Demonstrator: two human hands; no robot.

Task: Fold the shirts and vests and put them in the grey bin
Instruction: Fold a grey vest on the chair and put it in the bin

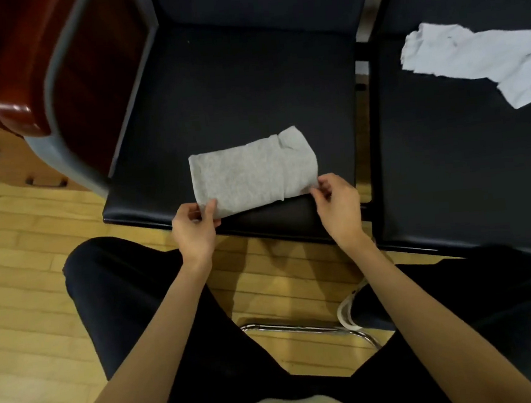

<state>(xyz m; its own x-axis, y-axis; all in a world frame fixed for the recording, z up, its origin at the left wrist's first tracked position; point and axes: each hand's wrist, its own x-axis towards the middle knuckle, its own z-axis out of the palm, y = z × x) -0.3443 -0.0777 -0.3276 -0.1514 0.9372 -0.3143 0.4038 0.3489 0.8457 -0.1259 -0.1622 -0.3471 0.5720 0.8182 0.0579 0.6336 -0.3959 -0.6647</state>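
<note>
A folded grey garment (252,173) lies as a compact rectangle near the front edge of a black seat (231,85). My left hand (194,227) pinches its near left corner between thumb and fingers. My right hand (338,203) pinches its near right corner. A crumpled white garment (482,57) lies unfolded on the neighbouring black seat (466,167) at the right. The grey bin is not in view.
A dark red armrest with a grey frame (54,78) stands at the left of the seat. A wooden floor (15,287) lies below. My dark-trousered legs (132,303) and a chrome chair leg (301,326) fill the foreground.
</note>
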